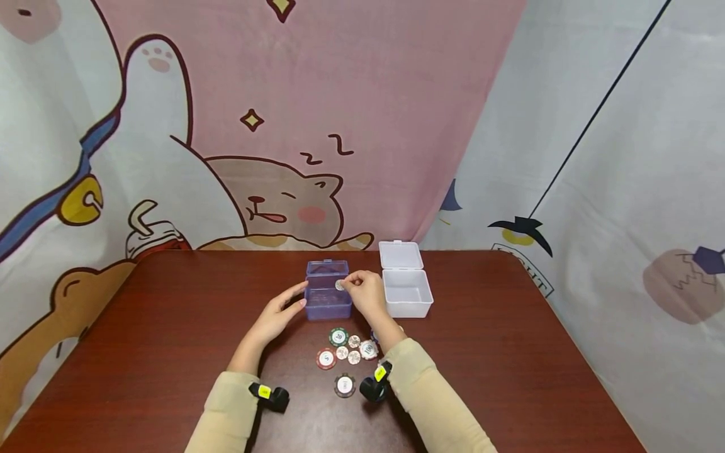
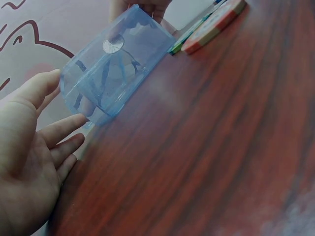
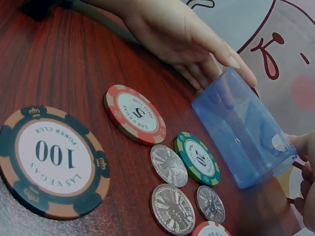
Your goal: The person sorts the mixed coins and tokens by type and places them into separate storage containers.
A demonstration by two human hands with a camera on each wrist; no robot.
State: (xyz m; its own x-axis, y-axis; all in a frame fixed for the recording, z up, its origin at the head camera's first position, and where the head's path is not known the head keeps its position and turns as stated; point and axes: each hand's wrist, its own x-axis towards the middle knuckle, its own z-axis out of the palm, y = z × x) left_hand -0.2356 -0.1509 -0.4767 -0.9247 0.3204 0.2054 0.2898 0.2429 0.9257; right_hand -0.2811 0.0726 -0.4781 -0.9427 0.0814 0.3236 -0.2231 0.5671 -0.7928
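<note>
Blue see-through box stands lid up at mid-frame, touched at its left end by the left hand, fingers straight, probably to steady it. Near the raised lid, the right hand pinches a silver coin by its edge, perhaps for easy release. Below centre lie poker chips and loose coins, seemingly within easy reach; to the right, an open white box

My left hand: fingers relaxed, parted | my right hand, beside it: fingertips pinching | my forearms behind both
</note>
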